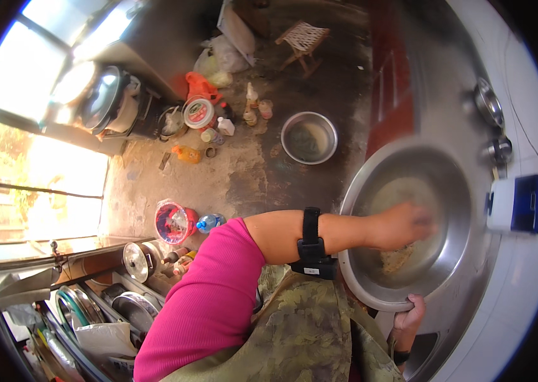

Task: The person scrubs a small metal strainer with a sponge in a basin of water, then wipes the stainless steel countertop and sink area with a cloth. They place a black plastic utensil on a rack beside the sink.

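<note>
A large stainless steel basin (457,191) stands before me on the metal counter, with cloudy water in its bottom. My left hand (405,224) reaches down into it and is blurred by motion, so whether its fingers grip anything is unclear. Just beside and partly under that hand lies a tan, rough-textured mass (396,261), whose kind I cannot make out. At the near right, my right hand (411,313) grips the basin's rim, thumb on top. A black strap with a small device (314,248) circles my left forearm.
On the counter's far side stand a metal bowl (490,102), a small metal pot (500,150) and a white-and-blue box (514,204). The floor holds another metal basin (309,160), a folding stool (304,37), a red bin (164,224) and several bottles (210,223).
</note>
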Available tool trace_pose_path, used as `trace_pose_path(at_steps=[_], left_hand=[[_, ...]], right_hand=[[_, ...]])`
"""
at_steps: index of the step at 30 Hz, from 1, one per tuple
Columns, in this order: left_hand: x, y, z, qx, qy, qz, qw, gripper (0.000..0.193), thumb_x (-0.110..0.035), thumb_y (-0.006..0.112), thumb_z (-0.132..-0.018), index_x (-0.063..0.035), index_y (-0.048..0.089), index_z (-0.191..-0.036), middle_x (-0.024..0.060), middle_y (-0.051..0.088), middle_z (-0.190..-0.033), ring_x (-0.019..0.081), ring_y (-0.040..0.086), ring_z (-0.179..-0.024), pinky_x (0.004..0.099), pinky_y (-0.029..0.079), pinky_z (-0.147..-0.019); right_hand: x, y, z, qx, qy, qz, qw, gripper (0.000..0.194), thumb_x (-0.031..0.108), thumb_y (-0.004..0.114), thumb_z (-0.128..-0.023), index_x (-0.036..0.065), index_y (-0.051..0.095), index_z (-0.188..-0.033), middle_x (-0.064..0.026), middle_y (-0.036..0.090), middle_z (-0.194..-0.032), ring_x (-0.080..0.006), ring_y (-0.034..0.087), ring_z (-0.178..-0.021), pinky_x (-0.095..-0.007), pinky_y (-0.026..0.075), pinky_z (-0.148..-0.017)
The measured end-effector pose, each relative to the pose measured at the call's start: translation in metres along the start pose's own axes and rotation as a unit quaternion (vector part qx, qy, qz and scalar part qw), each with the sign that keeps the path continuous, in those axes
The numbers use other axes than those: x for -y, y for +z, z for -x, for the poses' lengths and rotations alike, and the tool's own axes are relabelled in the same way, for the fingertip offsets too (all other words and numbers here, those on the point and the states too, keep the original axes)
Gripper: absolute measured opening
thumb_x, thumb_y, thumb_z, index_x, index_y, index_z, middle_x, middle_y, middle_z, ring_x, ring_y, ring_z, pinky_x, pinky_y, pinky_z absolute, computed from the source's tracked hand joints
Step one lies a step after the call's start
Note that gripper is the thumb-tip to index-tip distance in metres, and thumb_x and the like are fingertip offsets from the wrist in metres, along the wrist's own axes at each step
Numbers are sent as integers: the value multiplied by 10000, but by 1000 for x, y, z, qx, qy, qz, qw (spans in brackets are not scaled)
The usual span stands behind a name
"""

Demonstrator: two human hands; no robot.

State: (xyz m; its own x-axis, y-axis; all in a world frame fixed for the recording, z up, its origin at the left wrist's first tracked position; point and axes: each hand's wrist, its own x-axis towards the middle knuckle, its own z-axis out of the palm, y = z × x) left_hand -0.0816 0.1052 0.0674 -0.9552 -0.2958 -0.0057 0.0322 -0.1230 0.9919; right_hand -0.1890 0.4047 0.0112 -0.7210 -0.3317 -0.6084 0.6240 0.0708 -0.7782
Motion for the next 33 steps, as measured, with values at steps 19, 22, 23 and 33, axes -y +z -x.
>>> trace_pose_path(at_steps=[19,22,23,33], left_hand=[[108,-230,122,-551,-174,269,771,408,-356,508,-975,-118,430,-653,-4,409,-528,93,359,-413,271,248,-373],[148,-261,132,-632,-144,327,688,415,-355,520,-967,-134,399,-637,-15,374,-521,88,315,-400,261,211,-369],[163,-270,135,-655,-143,357,651,415,-357,523,-963,-141,389,-635,-19,358,-518,87,296,-397,259,194,-367],[359,-328,188,-703,-175,412,553,364,-417,498,-943,-181,391,-688,-28,360,-533,81,275,-381,244,172,-353]], right_hand=[[-128,326,-208,342,221,226,885,223,-24,627,-691,-19,639,-914,-55,630,-826,-187,606,-785,-321,490,-730],[-173,366,-242,384,227,267,854,233,-27,626,-673,0,634,-904,-35,618,-807,-169,591,-759,-303,475,-710],[-190,375,-252,408,226,261,845,231,-29,625,-667,7,633,-896,-28,614,-800,-163,586,-751,-297,470,-702],[-395,399,-337,354,306,307,829,187,-23,665,-670,-21,637,-856,-39,619,-782,-168,595,-734,-315,466,-696]])
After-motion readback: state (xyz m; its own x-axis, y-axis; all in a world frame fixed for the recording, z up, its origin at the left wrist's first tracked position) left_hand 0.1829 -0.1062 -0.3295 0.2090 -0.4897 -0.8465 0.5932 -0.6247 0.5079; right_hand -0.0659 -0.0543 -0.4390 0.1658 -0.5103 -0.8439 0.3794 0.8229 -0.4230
